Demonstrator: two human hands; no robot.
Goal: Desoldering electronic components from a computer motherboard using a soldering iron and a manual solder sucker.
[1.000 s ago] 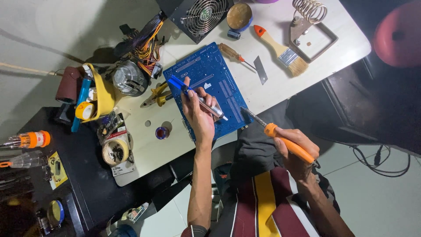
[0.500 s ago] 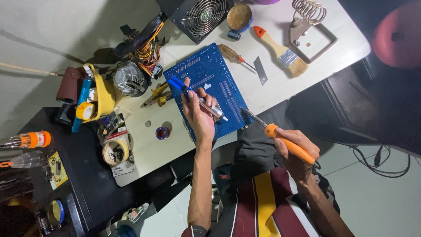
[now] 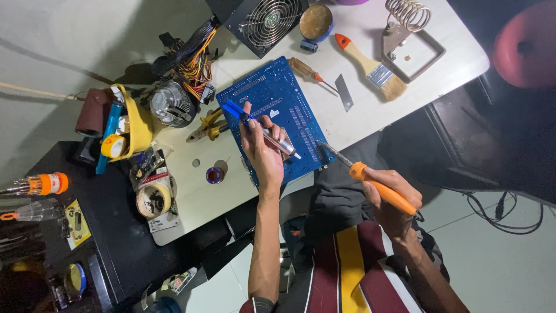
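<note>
My fingers (image 3: 277, 131) of the left hand (image 3: 263, 152) are closed around a slim silver desoldering pump with a blue plunger (image 3: 260, 128), lying slantwise over the blue rectangular circuit board (image 3: 278, 107) on the white table (image 3: 370, 113). My right hand (image 3: 392, 200) grips the orange-handled soldering iron (image 3: 376, 185), its metal tip touching the board's near right edge. Farther right lie a wooden-handled brush (image 3: 370, 66) and a coiled wire iron stand (image 3: 411, 35).

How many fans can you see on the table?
2. A boxed grille fan sits at the table's far edge; a round cooler fan lies left of the blue circuit board. Clutter may hide others.
</note>
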